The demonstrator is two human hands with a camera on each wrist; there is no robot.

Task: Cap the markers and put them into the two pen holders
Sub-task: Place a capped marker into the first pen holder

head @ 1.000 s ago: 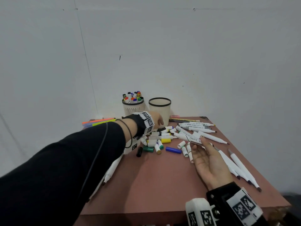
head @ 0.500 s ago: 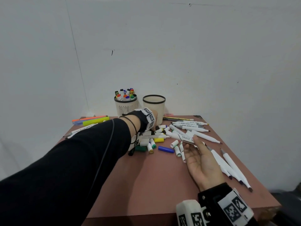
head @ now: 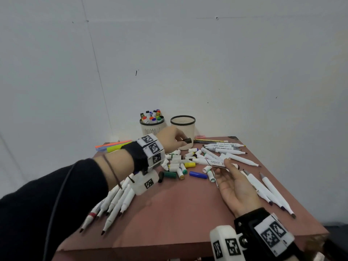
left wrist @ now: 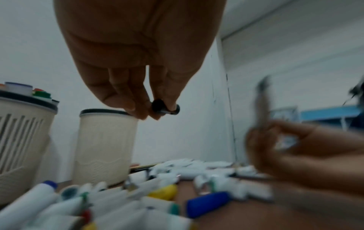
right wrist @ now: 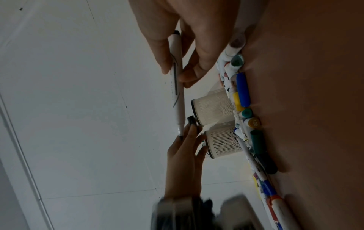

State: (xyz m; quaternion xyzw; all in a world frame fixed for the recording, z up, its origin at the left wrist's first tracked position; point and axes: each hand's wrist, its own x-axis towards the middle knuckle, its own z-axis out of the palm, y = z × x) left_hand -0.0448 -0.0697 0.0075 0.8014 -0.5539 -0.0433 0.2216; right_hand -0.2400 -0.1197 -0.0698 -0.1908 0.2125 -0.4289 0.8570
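Note:
My left hand (head: 181, 140) pinches a small black cap (head: 187, 140) between thumb and fingertips, raised in front of the empty cream pen holder (head: 183, 129). In the left wrist view the black cap (left wrist: 165, 109) shows under the left hand (left wrist: 151, 112). My right hand (head: 225, 163), palm up, holds a white uncapped marker (head: 213, 162) above the table. In the right wrist view the marker (right wrist: 177, 80) points toward the black cap (right wrist: 191, 120); the two are apart. The second holder (head: 152, 128) holds several capped markers.
Loose caps lie mid-table, among them a blue cap (head: 197, 174), a yellow cap (head: 189, 164) and a green cap (head: 170, 174). Uncapped white markers lie in a fan at front left (head: 116, 202), along the right edge (head: 263, 187) and at the back right (head: 226, 147). The brown table (head: 169, 219) ends close in front.
My left hand has risen from the pile of caps with the black cap and now sits in front of the empty holder. The right hand keeps holding the marker.

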